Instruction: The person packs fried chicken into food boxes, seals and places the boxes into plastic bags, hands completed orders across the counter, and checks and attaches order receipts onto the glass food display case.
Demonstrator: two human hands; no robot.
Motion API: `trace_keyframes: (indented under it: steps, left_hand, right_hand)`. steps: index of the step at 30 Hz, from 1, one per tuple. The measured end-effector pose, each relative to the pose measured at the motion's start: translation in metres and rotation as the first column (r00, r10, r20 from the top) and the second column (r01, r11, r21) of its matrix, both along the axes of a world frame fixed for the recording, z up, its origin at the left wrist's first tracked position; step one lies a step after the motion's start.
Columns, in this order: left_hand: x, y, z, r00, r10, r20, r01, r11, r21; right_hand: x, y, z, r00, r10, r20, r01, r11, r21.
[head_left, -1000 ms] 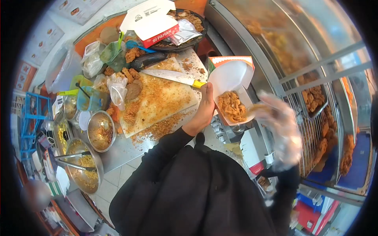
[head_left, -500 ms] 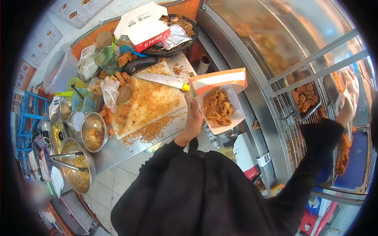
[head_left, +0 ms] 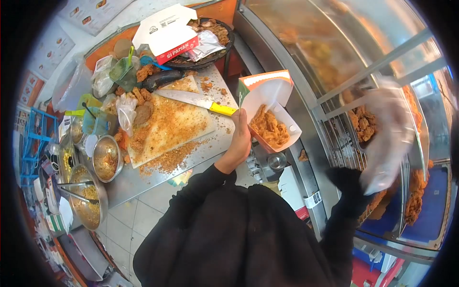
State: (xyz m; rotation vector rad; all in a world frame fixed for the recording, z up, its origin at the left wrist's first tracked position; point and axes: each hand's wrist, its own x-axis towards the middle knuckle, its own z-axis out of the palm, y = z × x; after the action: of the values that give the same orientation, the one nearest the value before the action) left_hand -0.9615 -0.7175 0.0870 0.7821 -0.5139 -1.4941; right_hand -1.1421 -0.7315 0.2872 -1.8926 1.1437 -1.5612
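My left hand (head_left: pixel 239 146) grips an open paper takeout box (head_left: pixel 291 123) by its near left side. Pieces of fried chicken (head_left: pixel 268 126) lie inside the box, and its lid stands raised at the back. My right hand (head_left: pixel 388 131), in a clear plastic glove, is over the warming cabinet at the right, by a metal tray of fried chicken (head_left: pixel 364 122). Motion smears its fingers, so whether it holds anything cannot be made out. Left of the box, a knife with a yellow handle (head_left: pixel 223 109) rests across a crumb-covered cutting board (head_left: pixel 174 126).
Steel bowls (head_left: pixel 109 177) of food stand at the left of the counter. Behind the board are plastic tubs (head_left: pixel 93 122) and a dark pan (head_left: pixel 222 50) with a white-and-red box (head_left: pixel 178 50) on it. Glass rails (head_left: pixel 377 64) cross the cabinet opening beside more chicken (head_left: pixel 417 198).
My gloved right hand has moved left, away from the cabinet's far right side. The box in my left hand has turned, showing more of its lid's inside.
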Motion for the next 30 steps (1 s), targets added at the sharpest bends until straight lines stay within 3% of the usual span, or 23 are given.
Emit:
trace_keyframes:
  steps: [1, 2, 3, 7, 10, 12, 14, 17, 22, 26, 30]
  left_hand:
    - [-0.004, -0.001, 0.005, 0.999, -0.051, -0.011, 0.051, 0.999, -0.003]
    - [-0.008, -0.002, 0.008, 0.998, -0.065, -0.011, 0.065, 0.998, -0.004]
    - [-0.012, -0.003, 0.012, 0.995, -0.095, -0.027, 0.094, 0.995, -0.026]
    - [-0.016, -0.004, 0.021, 0.986, -0.124, -0.111, 0.103, 0.979, -0.175]
    - [-0.01, 0.004, 0.026, 0.989, -0.098, -0.111, 0.076, 0.98, -0.183]
    - [-0.006, 0.009, 0.019, 0.993, -0.065, -0.101, 0.044, 0.978, -0.202]
    - [-0.002, 0.013, 0.003, 0.998, 0.052, 0.035, -0.045, 0.984, -0.175]
    - [0.007, 0.024, -0.008, 0.992, 0.124, 0.01, -0.121, 0.981, -0.151]
    - [0.038, 0.065, -0.005, 0.975, 0.224, -0.011, -0.224, 0.973, -0.056]
    - [0.073, 0.104, -0.017, 0.936, 0.352, 0.021, -0.352, 0.936, -0.021]
    - [0.11, 0.165, -0.032, 0.846, 0.531, 0.051, -0.533, 0.846, 0.027]
  right_hand:
    - [0.023, 0.012, -0.01, 0.989, -0.138, -0.058, 0.148, 0.957, 0.249]
    - [0.045, 0.023, -0.008, 0.947, -0.038, -0.32, 0.138, 0.945, 0.296]
    - [0.039, 0.021, -0.023, 0.967, -0.122, -0.222, 0.164, 0.97, 0.181]
    - [0.013, -0.004, -0.028, 0.857, -0.441, -0.266, 0.365, 0.885, -0.29]
    - [-0.021, -0.025, -0.069, 0.851, -0.513, -0.117, 0.456, 0.83, -0.321]
    - [-0.043, -0.043, -0.099, 0.861, -0.508, -0.01, 0.488, 0.832, -0.265]
    - [-0.061, -0.063, -0.126, 0.872, -0.479, 0.101, 0.49, 0.845, -0.213]
    - [-0.067, -0.079, -0.144, 0.885, -0.417, 0.205, 0.445, 0.888, -0.117]
    - [-0.051, -0.009, -0.101, 0.872, -0.49, 0.007, 0.484, 0.864, 0.139]
    - [-0.034, 0.041, -0.102, 0.884, -0.451, 0.125, 0.463, 0.88, -0.107]
    - [0.051, 0.068, -0.114, 0.925, -0.375, -0.067, 0.358, 0.916, -0.181]
